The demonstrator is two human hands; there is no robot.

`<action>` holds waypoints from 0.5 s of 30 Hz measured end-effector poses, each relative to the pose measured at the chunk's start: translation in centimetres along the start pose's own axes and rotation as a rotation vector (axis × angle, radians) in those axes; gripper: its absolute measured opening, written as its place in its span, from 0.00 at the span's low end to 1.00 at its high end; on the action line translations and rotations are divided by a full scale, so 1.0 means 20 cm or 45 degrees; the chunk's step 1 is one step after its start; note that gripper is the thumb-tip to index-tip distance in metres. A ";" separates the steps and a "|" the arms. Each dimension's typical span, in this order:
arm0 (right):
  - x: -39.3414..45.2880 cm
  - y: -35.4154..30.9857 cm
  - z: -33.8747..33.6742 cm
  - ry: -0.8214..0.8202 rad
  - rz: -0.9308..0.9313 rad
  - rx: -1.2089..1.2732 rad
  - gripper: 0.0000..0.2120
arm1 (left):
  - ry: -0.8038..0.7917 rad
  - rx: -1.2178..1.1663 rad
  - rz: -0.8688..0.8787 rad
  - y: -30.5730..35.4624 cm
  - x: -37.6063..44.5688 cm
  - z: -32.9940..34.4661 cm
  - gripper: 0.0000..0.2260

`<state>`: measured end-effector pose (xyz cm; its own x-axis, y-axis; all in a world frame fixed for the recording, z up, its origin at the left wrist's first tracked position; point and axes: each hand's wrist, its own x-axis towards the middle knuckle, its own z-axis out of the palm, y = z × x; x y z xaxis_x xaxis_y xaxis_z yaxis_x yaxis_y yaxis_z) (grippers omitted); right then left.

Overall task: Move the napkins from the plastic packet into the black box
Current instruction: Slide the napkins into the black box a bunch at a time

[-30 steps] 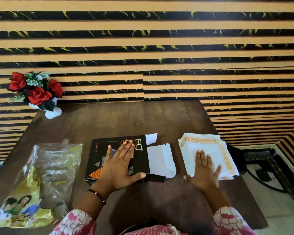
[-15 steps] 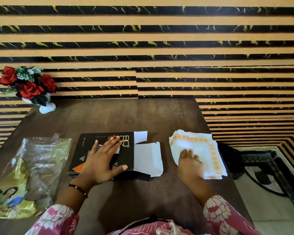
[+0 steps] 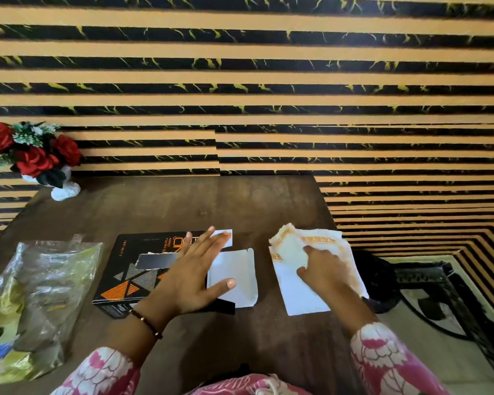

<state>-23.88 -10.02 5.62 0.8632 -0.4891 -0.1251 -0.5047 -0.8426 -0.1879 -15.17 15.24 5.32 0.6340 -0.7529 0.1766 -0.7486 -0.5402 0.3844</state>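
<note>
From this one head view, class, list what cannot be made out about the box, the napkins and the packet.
- Black box: its inside is hidden; the left hand covers its open end.
- Napkins: their number is unclear; they are stacked, and the right hand covers part of them.
- Plastic packet: cut off by the left edge; crumpled and glaring, so any contents are unclear.
- Box lettering: partly covered by the left hand.

One black box [image 3: 143,269], one plastic packet [image 3: 37,303], one napkin stack [image 3: 311,266], two hands [image 3: 188,277], one flower vase [image 3: 64,191].
</note>
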 end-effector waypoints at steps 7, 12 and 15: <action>-0.13 -0.04 0.32 -0.099 -0.131 -0.396 0.38 | -0.086 -0.063 -0.047 0.06 -0.05 0.10 0.35; -0.12 0.00 0.37 -0.045 -0.185 -0.454 0.35 | -0.056 -0.096 -0.093 0.06 -0.08 0.13 0.35; -0.08 0.05 0.32 -0.002 -0.196 -0.353 0.30 | -0.034 -0.254 -0.206 0.12 -0.07 0.11 0.36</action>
<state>-25.95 -8.62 -0.64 0.9292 -0.3506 -0.1172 -0.3447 -0.9362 0.0679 -18.28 14.22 3.88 0.7353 -0.6736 0.0752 -0.5830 -0.5719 0.5772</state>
